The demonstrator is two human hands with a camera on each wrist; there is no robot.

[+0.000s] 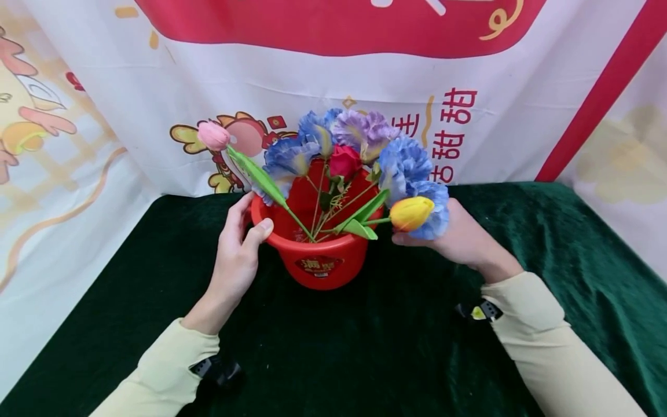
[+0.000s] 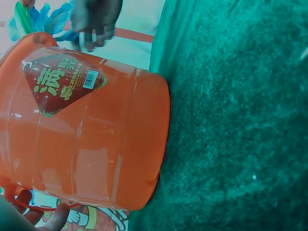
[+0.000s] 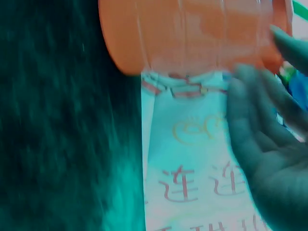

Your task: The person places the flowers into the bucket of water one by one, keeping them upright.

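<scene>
A red plastic bucket (image 1: 323, 266) stands upright on the green cloth, holding several artificial flowers. At its left rim, my left hand (image 1: 237, 255) grips the edge, thumb on the near side. In the left wrist view the fingers (image 2: 57, 219) are by the bucket's thin handle (image 2: 43, 208). To the right, my right hand (image 1: 458, 237) is partly hidden behind a yellow tulip (image 1: 411, 213) and a blue flower (image 1: 435, 211). The right wrist view has its fingers (image 3: 240, 103) loosely extended beside the bucket wall, holding nothing. A pink tulip (image 1: 213, 135) leans out left; a red rose (image 1: 344, 162) sits mid-bunch.
Dark green velvet cloth (image 1: 333, 353) covers the table. Behind it hangs a white printed backdrop (image 1: 292, 75) with red lettering and cartoon figures. A small dark wrist device (image 1: 216, 370) sits at the left sleeve, another wrist device (image 1: 484, 311) at the right.
</scene>
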